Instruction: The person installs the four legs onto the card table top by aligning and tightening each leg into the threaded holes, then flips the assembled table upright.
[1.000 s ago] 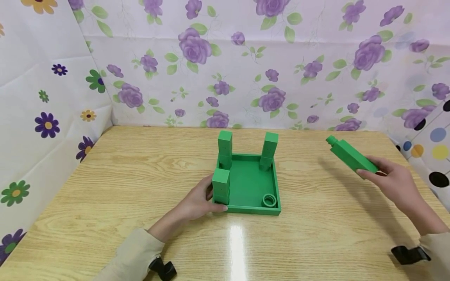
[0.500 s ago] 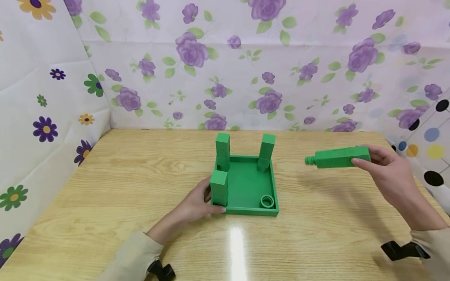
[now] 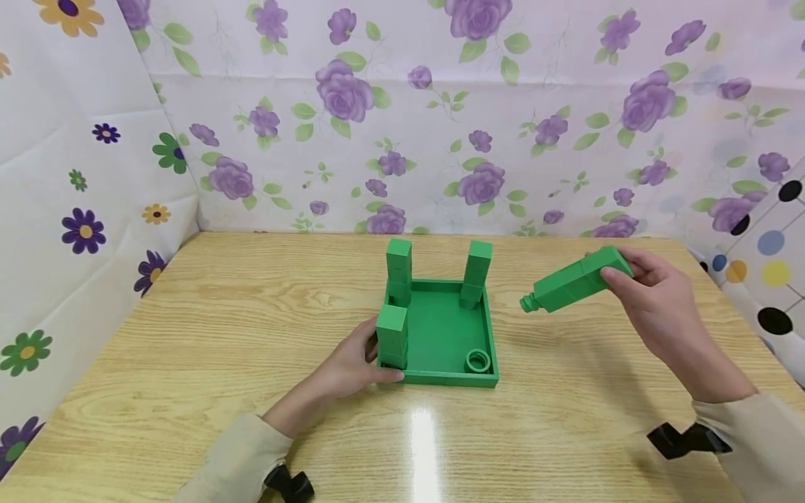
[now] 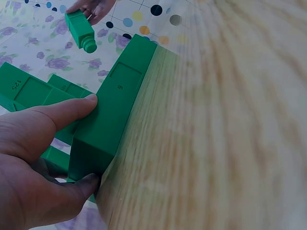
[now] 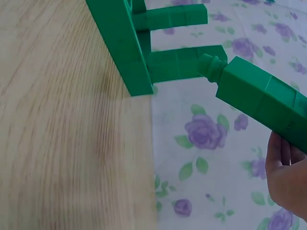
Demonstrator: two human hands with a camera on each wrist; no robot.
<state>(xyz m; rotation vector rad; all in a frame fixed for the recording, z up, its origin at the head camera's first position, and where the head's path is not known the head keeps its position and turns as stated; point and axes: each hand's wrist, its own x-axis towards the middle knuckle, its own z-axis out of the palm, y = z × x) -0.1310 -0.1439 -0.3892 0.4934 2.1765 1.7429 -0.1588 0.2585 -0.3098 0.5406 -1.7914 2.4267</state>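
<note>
A shallow green square tray (image 3: 443, 335) lies on the table, a green post upright in three corners: far left (image 3: 399, 269), far right (image 3: 476, 272) and near left (image 3: 392, 335). A round threaded socket (image 3: 478, 361) shows in the near right corner. My left hand (image 3: 352, 360) grips the tray's near left corner, thumb along the front wall and fingers at the left side. To the right, my right hand (image 3: 660, 307) holds a loose green square post (image 3: 575, 283) in the air by its plain end. Its threaded tip (image 5: 211, 68) points left and slightly down towards the tray, apart from it.
The wooden table (image 3: 264, 307) extends around the tray. Behind it hangs a white cloth with purple flowers (image 3: 402, 119). Further patterned cloths close off the left side (image 3: 82, 188) and right side (image 3: 780, 265). A black strap (image 3: 688, 440) sits at the right wrist.
My right hand has brought the loose post leftwards, nearer the tray, and its threaded tip has swung from pointing up to pointing slightly down. The left hand keeps its hold on the tray corner.
</note>
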